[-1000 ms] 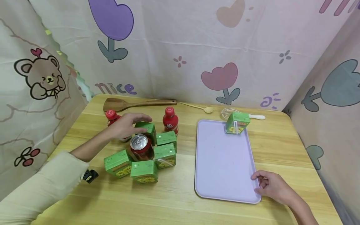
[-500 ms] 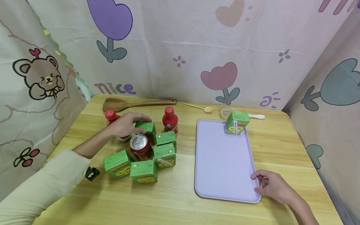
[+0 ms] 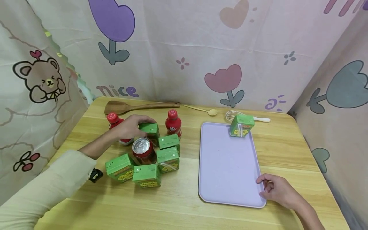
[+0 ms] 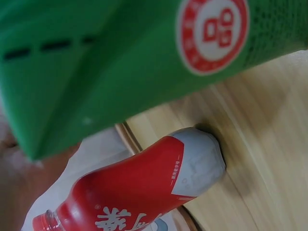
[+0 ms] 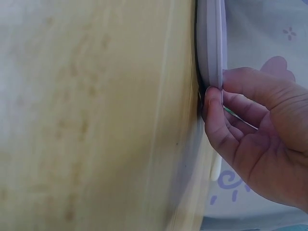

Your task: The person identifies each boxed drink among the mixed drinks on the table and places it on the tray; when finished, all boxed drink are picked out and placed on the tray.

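My left hand [image 3: 130,128] grips a green drink carton [image 3: 151,128] behind a red soda can [image 3: 142,150], thumb on its near side and fingers at its far side. That green drink carton [image 4: 130,62] fills the top of the left wrist view. Several more green cartons [image 3: 147,174] stand around the can. With thumb and finger, my right hand [image 3: 279,191] pinches the right rim of a pale purple tray [image 3: 227,166]; the right wrist view shows the tray [image 5: 215,43] edge between the fingertips. Another green carton [image 3: 242,126] stands at the tray's far right corner.
One red bottle [image 3: 173,124] stands right of the gripped carton, another red bottle [image 3: 113,118] behind the left forearm. A wooden spatula [image 3: 138,106], a small spoon [image 3: 211,111] and a whisk [image 3: 261,119] lie along the back edge. Patterned cloth surrounds the table.
My left fingers have closed in on the green carton, which seems to have shifted very slightly. My right hand and the tray stay in place.
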A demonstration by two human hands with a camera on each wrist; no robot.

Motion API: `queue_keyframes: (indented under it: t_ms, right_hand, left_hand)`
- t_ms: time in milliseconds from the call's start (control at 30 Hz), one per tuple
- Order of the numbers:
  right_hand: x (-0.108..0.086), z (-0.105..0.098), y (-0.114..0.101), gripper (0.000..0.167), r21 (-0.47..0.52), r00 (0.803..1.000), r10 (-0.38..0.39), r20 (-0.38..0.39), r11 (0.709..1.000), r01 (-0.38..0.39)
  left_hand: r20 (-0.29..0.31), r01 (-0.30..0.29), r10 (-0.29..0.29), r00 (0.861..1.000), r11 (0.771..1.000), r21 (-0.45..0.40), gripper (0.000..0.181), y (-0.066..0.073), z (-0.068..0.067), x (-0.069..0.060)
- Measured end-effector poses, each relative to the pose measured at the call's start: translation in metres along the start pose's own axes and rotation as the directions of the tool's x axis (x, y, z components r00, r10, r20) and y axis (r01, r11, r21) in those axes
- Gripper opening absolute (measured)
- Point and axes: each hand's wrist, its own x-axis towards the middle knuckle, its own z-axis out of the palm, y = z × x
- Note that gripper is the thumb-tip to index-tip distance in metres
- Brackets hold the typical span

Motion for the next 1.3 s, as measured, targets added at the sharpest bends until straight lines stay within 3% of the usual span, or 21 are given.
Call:
queue_keyframes:
  t_ms: [133, 633, 1300]
  right_hand:
    - [0.001, 0.0, 0.0, 0.032, 0.006, 1.0, 0.018, 0.001, 1.0, -0.018]
    - [0.001, 0.0, 0.002, 0.033, 0.024, 1.0, 0.007, 0.011, 1.0, -0.007]
    - [0.001, 0.0, 0.001, 0.033, 0.021, 1.0, 0.008, 0.0, 1.0, -0.008]
  left_hand:
    - [-0.004, -0.008, 0.008, 1.0, 1.0, 0.01, 0.052, -0.002, 0.002, 0.001]
    - [-0.058, 0.016, -0.021, 0.998, 0.996, -0.084, 0.052, -0.004, 0.005, -0.001]
    - [-0.123, 0.024, -0.028, 0.992, 0.999, -0.036, 0.054, 0.009, -0.008, -0.002]
